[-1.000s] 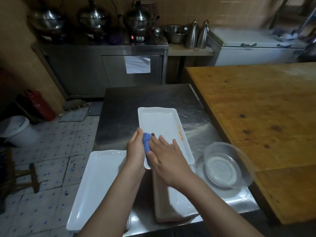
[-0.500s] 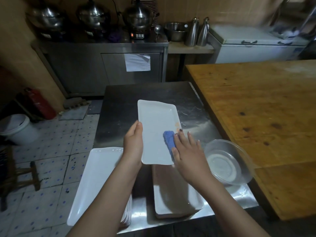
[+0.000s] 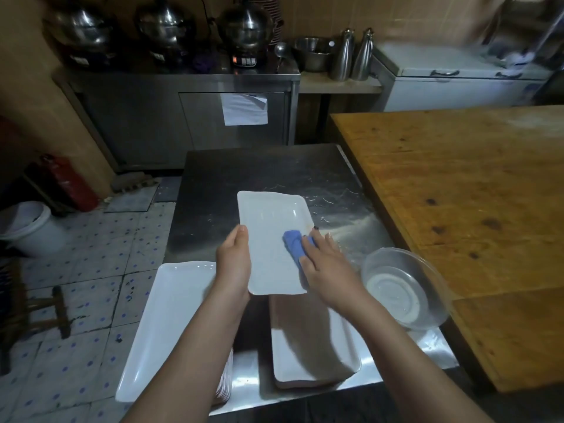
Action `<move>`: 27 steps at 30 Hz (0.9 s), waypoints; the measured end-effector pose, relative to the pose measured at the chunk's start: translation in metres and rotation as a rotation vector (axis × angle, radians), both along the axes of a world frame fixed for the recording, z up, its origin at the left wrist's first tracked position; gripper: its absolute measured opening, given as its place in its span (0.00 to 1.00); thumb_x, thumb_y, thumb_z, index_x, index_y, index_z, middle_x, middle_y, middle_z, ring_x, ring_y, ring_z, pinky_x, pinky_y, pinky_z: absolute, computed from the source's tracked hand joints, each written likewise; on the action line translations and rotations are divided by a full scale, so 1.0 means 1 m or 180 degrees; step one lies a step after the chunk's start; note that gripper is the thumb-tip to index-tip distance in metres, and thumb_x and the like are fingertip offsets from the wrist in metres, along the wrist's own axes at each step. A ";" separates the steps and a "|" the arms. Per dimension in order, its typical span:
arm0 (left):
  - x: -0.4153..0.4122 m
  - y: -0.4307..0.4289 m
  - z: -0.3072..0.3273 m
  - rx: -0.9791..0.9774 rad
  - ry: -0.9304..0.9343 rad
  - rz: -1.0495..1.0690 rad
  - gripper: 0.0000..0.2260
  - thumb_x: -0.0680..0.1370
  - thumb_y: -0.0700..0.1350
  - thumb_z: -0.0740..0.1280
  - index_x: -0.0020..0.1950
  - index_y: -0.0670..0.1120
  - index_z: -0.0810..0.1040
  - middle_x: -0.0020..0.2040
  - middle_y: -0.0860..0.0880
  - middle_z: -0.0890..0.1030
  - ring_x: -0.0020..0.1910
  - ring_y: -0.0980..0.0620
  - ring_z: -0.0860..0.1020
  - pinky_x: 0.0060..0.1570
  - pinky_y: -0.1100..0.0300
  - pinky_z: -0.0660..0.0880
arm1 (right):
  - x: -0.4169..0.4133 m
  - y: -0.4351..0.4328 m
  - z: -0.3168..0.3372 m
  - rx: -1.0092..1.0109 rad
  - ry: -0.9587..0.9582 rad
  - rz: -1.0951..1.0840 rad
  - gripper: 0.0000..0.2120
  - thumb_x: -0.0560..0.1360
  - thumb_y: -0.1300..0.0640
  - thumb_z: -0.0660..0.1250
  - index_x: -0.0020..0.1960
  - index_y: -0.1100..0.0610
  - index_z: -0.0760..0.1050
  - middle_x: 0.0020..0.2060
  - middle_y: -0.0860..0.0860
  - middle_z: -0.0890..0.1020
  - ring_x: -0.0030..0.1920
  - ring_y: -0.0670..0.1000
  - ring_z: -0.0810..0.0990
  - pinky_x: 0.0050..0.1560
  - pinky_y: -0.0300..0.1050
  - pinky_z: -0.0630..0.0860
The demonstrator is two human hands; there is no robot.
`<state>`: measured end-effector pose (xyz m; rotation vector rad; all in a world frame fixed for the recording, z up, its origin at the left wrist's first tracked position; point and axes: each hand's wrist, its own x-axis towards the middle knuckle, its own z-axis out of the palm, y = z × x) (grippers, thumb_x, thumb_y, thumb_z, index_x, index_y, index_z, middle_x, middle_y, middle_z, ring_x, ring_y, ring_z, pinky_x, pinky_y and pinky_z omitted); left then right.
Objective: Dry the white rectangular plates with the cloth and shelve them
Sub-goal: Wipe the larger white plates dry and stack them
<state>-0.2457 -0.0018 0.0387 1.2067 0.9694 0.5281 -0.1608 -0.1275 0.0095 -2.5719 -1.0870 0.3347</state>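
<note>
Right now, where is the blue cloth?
In the head view, the blue cloth lies under the right hand, on the right side of the held plate.

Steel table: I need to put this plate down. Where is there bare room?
Bare: the far half of the steel table, beyond the plate in the left hand, and the wooden table to the right. Crowded: the near edge, with the plate stack, a second plate and the glass bowl.

steel table [image 3: 259, 172] | plate stack [image 3: 171, 325] left of the grip (overhanging the edge) | plate pile [image 3: 311, 349] beneath it | glass bowl [image 3: 406, 288] to its right
</note>
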 end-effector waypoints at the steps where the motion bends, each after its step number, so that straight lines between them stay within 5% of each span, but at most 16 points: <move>1: -0.001 0.002 0.000 0.0015 0.0012 0.0028 0.11 0.82 0.50 0.55 0.56 0.50 0.76 0.47 0.48 0.81 0.40 0.52 0.80 0.37 0.61 0.76 | -0.009 -0.006 -0.005 0.0062 0.0104 0.0025 0.23 0.82 0.53 0.48 0.76 0.55 0.54 0.77 0.54 0.51 0.76 0.55 0.47 0.74 0.46 0.44; 9: 0.002 -0.013 -0.010 0.0147 0.0214 -0.0317 0.15 0.81 0.53 0.55 0.61 0.50 0.76 0.53 0.49 0.82 0.48 0.50 0.81 0.47 0.56 0.78 | -0.001 -0.007 -0.015 0.0055 0.0314 -0.0520 0.24 0.83 0.49 0.46 0.77 0.49 0.48 0.77 0.52 0.44 0.76 0.55 0.51 0.73 0.48 0.52; 14: 0.004 -0.017 -0.010 0.0154 0.0201 -0.0362 0.15 0.81 0.52 0.54 0.61 0.50 0.76 0.52 0.50 0.82 0.48 0.51 0.81 0.42 0.59 0.77 | 0.020 -0.002 -0.002 0.0599 0.0367 -0.1102 0.28 0.80 0.49 0.57 0.76 0.55 0.54 0.71 0.57 0.64 0.69 0.57 0.65 0.65 0.50 0.66; 18: 0.007 -0.015 -0.010 0.0119 0.0180 -0.0412 0.16 0.81 0.51 0.55 0.63 0.47 0.75 0.56 0.48 0.81 0.52 0.49 0.80 0.47 0.58 0.76 | 0.024 -0.007 0.001 0.0951 0.0450 -0.1474 0.21 0.74 0.50 0.67 0.63 0.60 0.72 0.57 0.56 0.73 0.57 0.54 0.73 0.50 0.40 0.68; 23: 0.010 -0.016 -0.014 0.0132 0.0168 -0.0513 0.14 0.81 0.51 0.55 0.58 0.50 0.78 0.52 0.49 0.82 0.49 0.50 0.81 0.50 0.54 0.77 | 0.026 -0.017 0.004 0.1532 0.0870 -0.1712 0.14 0.71 0.55 0.72 0.55 0.55 0.77 0.50 0.50 0.75 0.44 0.48 0.74 0.33 0.33 0.67; 27: 0.013 -0.016 -0.014 0.0173 0.0215 -0.0554 0.16 0.81 0.53 0.55 0.62 0.51 0.76 0.54 0.51 0.82 0.52 0.49 0.80 0.55 0.51 0.77 | 0.030 -0.028 0.010 0.2061 0.1464 -0.1924 0.06 0.71 0.58 0.72 0.41 0.49 0.75 0.36 0.42 0.79 0.41 0.49 0.79 0.38 0.40 0.74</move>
